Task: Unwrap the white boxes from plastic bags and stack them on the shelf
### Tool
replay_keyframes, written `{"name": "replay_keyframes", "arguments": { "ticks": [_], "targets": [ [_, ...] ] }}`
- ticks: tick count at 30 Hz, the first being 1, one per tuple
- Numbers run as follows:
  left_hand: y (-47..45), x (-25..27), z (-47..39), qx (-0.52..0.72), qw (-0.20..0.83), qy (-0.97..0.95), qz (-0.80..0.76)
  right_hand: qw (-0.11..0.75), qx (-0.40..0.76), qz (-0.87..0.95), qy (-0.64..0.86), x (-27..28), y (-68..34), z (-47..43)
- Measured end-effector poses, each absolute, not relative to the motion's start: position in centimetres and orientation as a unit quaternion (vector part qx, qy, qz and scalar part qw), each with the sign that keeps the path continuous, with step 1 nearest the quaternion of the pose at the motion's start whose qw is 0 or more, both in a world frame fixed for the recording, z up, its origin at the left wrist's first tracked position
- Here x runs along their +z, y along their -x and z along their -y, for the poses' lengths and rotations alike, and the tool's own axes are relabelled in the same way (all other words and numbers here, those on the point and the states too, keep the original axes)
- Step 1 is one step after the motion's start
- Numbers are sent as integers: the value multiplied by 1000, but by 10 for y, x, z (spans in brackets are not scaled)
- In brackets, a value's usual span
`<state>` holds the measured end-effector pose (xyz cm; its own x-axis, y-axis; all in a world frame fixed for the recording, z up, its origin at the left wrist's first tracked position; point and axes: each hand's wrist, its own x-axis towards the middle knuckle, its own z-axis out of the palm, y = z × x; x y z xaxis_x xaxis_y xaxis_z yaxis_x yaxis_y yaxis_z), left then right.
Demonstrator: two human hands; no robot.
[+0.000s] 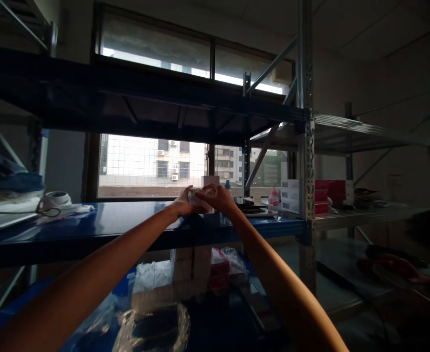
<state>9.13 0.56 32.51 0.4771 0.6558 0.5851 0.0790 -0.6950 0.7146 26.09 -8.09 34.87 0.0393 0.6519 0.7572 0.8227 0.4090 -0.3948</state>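
Observation:
Both my arms reach forward to the middle blue shelf (108, 220). My left hand (183, 204) is closed around the left side of a small whitish object (195, 196) whose kind I cannot make out. From the other side, the bent fingers of my right hand (218, 196) grip the same object, hiding part of it. Just behind the hands stands an upright pale box (211, 180). A bottle with a dark cap (227, 185) shows beside the right wrist, partly covered by it.
A white dome-shaped device (56, 199) lies left on the shelf. Stacked white boxes (290, 196) and a pink bottle (273, 198) stand right, near a metal post (306, 161). Below are cartons and plastic wrapping (152, 322). Another person's hand (394, 268) is at far right.

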Motion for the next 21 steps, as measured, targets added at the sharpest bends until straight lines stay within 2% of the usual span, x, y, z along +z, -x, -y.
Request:
{"name": "replay_keyframes", "arguments": {
  "ticks": [6, 14, 17, 21],
  "targets": [
    [-69, 346, -9, 410, 331, -787, -320, 410, -90, 761, 494, 352, -270, 69],
    [-79, 434, -36, 525, 142, -808, -227, 477, -183, 753, 415, 439, -275, 34],
    [-108, 458, -58, 532, 176, -802, -208, 490, -195, 725, 444, 467, -291, 18],
    [-142, 463, -82, 481, 211, -814, -247, 486, -192, 696, 493, 473, -318, -1]
  ]
}}
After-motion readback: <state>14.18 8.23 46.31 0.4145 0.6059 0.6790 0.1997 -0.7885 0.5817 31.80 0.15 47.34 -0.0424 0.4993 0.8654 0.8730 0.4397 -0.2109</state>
